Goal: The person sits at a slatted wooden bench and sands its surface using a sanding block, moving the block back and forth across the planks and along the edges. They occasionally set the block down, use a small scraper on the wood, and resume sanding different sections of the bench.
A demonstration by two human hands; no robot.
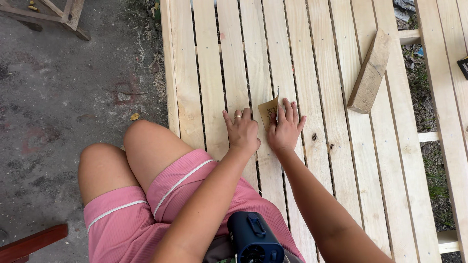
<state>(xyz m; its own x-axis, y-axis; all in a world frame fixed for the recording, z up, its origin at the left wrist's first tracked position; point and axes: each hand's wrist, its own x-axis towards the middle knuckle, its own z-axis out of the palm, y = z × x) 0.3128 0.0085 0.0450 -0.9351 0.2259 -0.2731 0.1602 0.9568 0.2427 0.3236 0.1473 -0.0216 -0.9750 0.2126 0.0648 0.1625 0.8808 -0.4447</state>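
A pale slatted wooden panel (317,73) lies flat in front of me. My right hand (285,127) presses a small brown sheet of sandpaper (268,110) down on one slat, fingers spread over it. My left hand (242,130), with a ring on one finger, rests flat on the neighbouring slat just left of the sandpaper, touching the wood and holding nothing.
A short wooden block (369,73) lies loose on the slats at the right. My knees in pink shorts (170,195) sit at the panel's left edge over a concrete floor (63,97). A dark blue neck fan (253,238) hangs below. A wooden frame (63,14) stands top left.
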